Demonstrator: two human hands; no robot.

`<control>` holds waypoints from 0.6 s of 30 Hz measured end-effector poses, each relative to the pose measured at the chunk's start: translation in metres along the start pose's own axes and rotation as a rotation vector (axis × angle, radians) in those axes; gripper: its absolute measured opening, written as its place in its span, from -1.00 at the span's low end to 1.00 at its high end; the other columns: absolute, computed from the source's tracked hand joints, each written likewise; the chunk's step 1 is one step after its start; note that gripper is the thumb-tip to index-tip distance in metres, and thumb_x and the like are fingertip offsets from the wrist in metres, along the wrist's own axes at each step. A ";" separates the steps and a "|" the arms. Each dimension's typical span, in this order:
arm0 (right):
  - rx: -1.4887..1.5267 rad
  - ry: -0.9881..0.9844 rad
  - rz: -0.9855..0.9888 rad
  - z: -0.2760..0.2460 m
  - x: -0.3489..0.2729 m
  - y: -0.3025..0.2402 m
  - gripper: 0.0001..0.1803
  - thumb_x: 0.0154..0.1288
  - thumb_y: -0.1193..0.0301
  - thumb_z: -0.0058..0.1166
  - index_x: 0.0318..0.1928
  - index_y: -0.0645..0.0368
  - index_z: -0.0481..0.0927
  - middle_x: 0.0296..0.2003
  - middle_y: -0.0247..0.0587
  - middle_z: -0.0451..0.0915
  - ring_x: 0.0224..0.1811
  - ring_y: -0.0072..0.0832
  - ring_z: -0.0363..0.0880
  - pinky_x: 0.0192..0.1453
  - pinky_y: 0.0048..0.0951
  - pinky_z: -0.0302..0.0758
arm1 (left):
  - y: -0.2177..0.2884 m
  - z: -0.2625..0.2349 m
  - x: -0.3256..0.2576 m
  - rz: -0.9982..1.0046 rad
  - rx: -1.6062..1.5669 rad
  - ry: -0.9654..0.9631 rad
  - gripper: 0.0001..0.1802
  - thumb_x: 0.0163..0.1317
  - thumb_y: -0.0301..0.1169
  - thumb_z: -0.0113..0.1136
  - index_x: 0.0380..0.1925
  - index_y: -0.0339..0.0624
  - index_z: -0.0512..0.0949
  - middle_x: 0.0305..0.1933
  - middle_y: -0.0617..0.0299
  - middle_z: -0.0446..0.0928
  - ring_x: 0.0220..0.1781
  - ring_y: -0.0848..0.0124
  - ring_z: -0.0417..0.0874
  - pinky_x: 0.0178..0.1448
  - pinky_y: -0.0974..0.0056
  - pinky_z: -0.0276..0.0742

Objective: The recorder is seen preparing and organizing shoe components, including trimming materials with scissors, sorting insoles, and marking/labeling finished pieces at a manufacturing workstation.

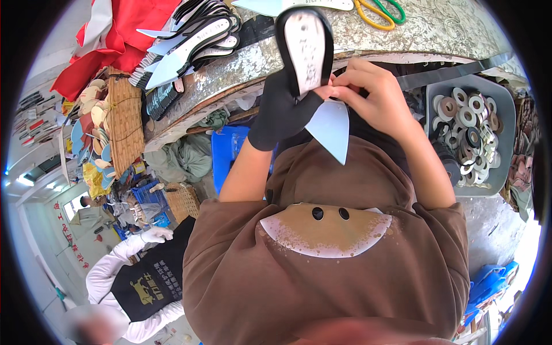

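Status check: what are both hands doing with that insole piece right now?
Left hand, in a black glove, holds the pointed shoe insole upright. Right hand bare, pinching its edge at mid-length. Nothing blocking; tray of tape rolls sits to the right.

A worn, mottled tabletop (437, 29) curves across the top of the view, its surface scuffed and patchy. A fanned stack of pointed pale shoe insoles (190, 43) lies on its left part, yellow and green loops (379, 12) rest near the far edge, and a grey tray (506, 109) of tape rolls (468, 129) sits at its right end.
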State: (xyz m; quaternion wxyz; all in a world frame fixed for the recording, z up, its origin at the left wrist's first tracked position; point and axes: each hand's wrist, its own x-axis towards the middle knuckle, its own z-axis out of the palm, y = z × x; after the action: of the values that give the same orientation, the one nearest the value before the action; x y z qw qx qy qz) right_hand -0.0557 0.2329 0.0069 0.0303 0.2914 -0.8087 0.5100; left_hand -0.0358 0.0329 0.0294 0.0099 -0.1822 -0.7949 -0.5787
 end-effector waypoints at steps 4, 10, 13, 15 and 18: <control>0.641 -0.216 0.414 -0.017 -0.004 0.005 -0.72 0.49 0.31 0.03 -0.15 0.30 0.65 -0.44 -0.45 0.52 -0.38 -0.73 0.41 -0.31 -0.53 0.42 | -0.008 0.003 -0.020 0.177 0.078 0.143 -0.84 0.19 -0.51 0.33 -0.22 -0.25 0.65 -0.32 0.15 0.71 -0.28 0.35 0.75 -0.18 0.28 0.65; 0.521 0.094 0.269 0.010 -0.026 -0.027 -0.78 0.42 0.39 0.09 0.00 0.19 0.62 -0.43 -0.32 0.58 -0.43 -0.59 0.49 -0.31 -0.55 0.42 | 0.002 0.017 -0.036 0.235 -0.406 0.349 -0.70 0.15 -0.76 0.25 -0.10 -0.39 0.57 -0.03 -0.02 0.62 -0.09 0.21 0.72 0.04 0.23 0.66; 0.177 0.288 0.018 0.017 -0.016 -0.026 -0.84 0.30 0.44 0.18 -0.13 0.14 0.64 -0.45 -0.11 0.59 -0.48 -0.29 0.57 -0.35 -0.38 0.48 | 0.009 0.017 -0.021 0.299 0.263 0.410 -0.83 0.23 -0.53 0.27 -0.21 -0.39 0.54 -0.32 -0.02 0.69 -0.31 0.33 0.69 -0.14 0.28 0.61; 0.022 0.146 0.078 0.008 -0.009 -0.023 -0.91 0.26 0.44 0.20 -0.29 0.17 0.59 -0.54 -0.11 0.54 -0.52 -0.23 0.55 -0.40 -0.30 0.46 | 0.001 0.026 -0.019 0.228 0.081 0.453 -0.83 0.21 -0.62 0.27 -0.20 -0.40 0.54 -0.28 0.10 0.66 -0.25 0.35 0.71 -0.12 0.26 0.64; 0.055 0.007 0.175 0.002 -0.002 -0.008 -0.84 0.21 0.42 0.24 -0.39 0.21 0.52 -0.65 -0.15 0.41 -0.61 -0.28 0.42 -0.47 -0.32 0.35 | -0.016 0.025 -0.018 0.363 0.484 0.350 -0.76 0.14 -0.64 0.35 -0.19 -0.38 0.54 -0.28 0.11 0.65 -0.27 0.38 0.70 -0.12 0.27 0.64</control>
State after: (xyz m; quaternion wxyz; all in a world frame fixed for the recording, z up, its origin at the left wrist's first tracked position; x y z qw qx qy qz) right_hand -0.0491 0.2296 0.0113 -0.0196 0.2187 -0.8168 0.5335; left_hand -0.0189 0.0465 0.0028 0.2916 -0.2109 -0.8500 -0.3846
